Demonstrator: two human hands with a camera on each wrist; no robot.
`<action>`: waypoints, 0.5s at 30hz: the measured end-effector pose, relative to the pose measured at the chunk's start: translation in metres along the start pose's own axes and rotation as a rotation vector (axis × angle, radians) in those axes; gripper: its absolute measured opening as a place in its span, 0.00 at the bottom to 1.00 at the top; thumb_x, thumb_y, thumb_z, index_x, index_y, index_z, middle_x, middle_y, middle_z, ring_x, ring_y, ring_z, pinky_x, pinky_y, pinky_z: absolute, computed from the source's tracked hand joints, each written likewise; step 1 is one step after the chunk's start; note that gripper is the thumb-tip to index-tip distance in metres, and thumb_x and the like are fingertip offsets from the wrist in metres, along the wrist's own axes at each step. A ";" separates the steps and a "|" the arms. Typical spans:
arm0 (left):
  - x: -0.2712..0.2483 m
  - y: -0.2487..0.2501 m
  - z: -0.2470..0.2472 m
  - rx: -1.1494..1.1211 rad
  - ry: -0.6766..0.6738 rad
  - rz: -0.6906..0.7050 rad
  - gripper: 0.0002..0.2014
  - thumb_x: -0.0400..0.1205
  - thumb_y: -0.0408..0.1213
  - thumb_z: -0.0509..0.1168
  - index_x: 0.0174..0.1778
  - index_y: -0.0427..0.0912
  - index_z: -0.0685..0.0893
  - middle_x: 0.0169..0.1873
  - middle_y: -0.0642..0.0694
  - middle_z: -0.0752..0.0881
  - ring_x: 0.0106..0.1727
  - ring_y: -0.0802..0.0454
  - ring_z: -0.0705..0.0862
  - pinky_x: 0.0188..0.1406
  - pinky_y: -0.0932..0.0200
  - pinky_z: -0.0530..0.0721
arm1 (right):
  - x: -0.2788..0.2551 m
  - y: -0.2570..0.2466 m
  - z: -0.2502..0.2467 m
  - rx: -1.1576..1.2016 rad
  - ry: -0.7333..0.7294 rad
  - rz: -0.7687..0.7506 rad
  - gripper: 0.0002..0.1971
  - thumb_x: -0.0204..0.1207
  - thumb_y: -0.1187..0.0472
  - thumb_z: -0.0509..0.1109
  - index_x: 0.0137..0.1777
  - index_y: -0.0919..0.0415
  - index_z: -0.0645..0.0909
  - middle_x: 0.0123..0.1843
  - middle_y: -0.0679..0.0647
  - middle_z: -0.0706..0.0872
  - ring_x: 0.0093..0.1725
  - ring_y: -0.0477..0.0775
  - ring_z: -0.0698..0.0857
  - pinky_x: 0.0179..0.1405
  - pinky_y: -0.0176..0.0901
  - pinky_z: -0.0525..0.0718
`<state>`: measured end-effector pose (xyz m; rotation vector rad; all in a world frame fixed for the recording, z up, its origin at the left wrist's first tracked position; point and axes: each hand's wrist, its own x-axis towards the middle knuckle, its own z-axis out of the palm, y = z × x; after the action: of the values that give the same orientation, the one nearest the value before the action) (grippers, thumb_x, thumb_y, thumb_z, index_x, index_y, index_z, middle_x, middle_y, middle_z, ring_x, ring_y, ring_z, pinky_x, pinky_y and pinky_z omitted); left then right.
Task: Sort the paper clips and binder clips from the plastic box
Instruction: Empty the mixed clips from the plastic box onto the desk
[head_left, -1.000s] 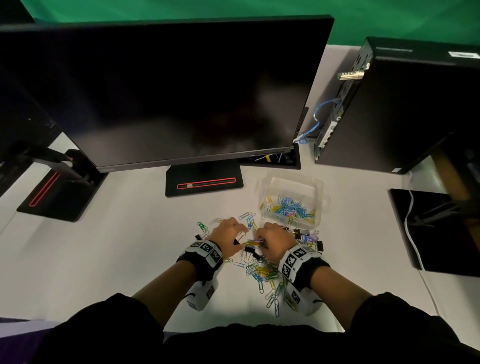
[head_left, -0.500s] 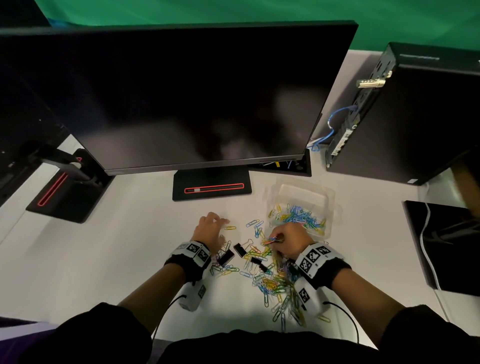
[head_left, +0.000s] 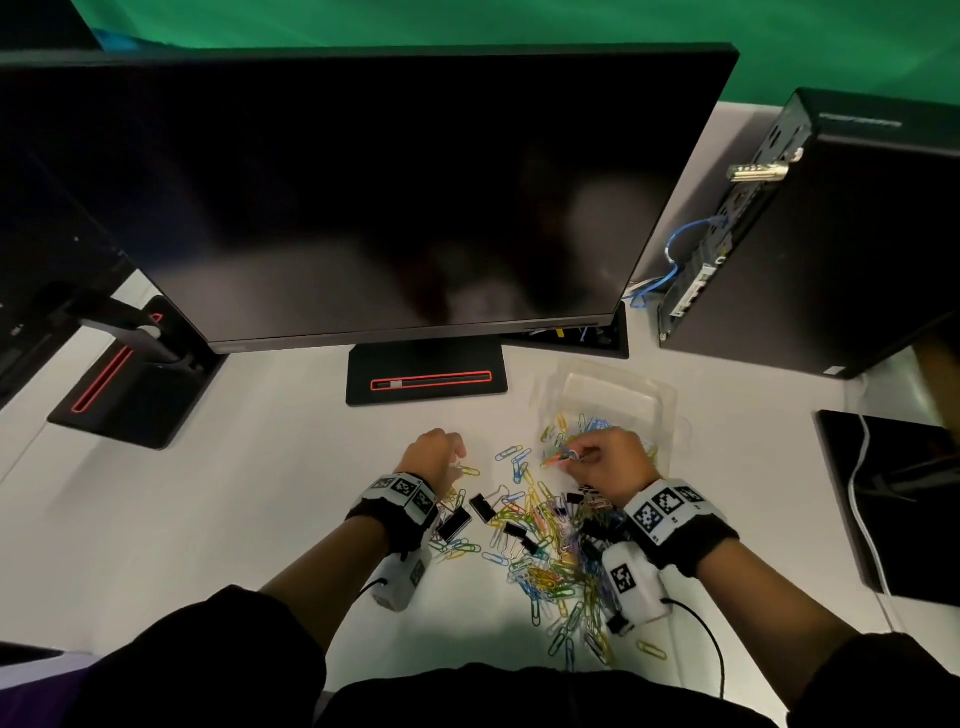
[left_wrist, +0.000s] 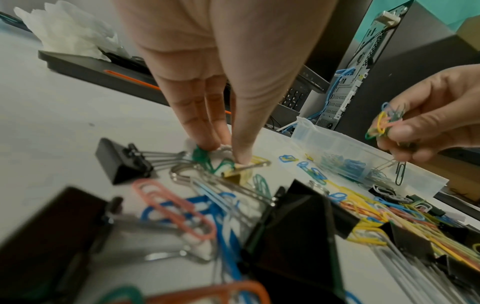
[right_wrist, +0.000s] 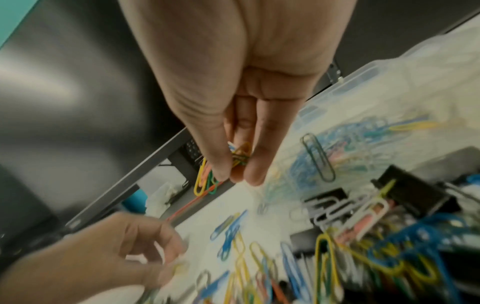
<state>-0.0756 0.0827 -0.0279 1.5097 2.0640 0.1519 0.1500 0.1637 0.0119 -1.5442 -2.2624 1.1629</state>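
Coloured paper clips (head_left: 550, 566) and black binder clips (head_left: 457, 522) lie scattered on the white desk in front of me. The clear plastic box (head_left: 649, 395) stands just beyond, with several paper clips in it. My right hand (head_left: 574, 456) pinches a small bunch of coloured paper clips (right_wrist: 205, 181) just above the desk at the box's near-left edge. To the left, my left hand (left_wrist: 223, 153) points down at the desk. Its fingertips (left_wrist: 205, 144) and thumb pinch at a green and a white paper clip (left_wrist: 205, 159) lying beside a binder clip (left_wrist: 122, 162).
A large dark monitor (head_left: 363, 197) on a black stand (head_left: 426, 382) rises behind the work area. A black computer case (head_left: 831, 234) with blue cables stands at the back right. A second monitor base (head_left: 130, 384) is at left, a black pad (head_left: 893, 504) at right.
My hands have parted. The left moved left and its fingers curled down onto clips on the desk. The right carried its bunch of paper clips towards the box.
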 end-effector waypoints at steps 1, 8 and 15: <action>0.001 0.000 -0.001 -0.001 -0.010 -0.002 0.09 0.79 0.35 0.67 0.55 0.42 0.81 0.55 0.44 0.84 0.54 0.48 0.82 0.55 0.59 0.79 | 0.001 0.001 -0.006 0.028 0.033 0.011 0.09 0.68 0.66 0.76 0.48 0.66 0.88 0.40 0.59 0.89 0.39 0.54 0.86 0.42 0.37 0.83; 0.004 0.003 0.000 0.069 -0.083 0.021 0.09 0.81 0.32 0.62 0.56 0.41 0.81 0.58 0.42 0.82 0.59 0.44 0.81 0.61 0.54 0.77 | 0.009 0.019 -0.032 -0.100 0.147 0.128 0.06 0.71 0.64 0.73 0.45 0.63 0.88 0.42 0.61 0.90 0.45 0.59 0.87 0.45 0.39 0.79; 0.003 0.007 0.000 0.090 -0.101 0.021 0.11 0.81 0.32 0.58 0.58 0.40 0.80 0.60 0.41 0.81 0.61 0.44 0.79 0.63 0.53 0.77 | 0.009 0.032 -0.025 -0.106 0.078 0.179 0.12 0.71 0.68 0.69 0.55 0.63 0.86 0.51 0.61 0.90 0.49 0.58 0.86 0.48 0.33 0.74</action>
<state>-0.0700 0.0877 -0.0256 1.5599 1.9993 -0.0100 0.1821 0.1895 0.0045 -1.8316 -2.2064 1.0181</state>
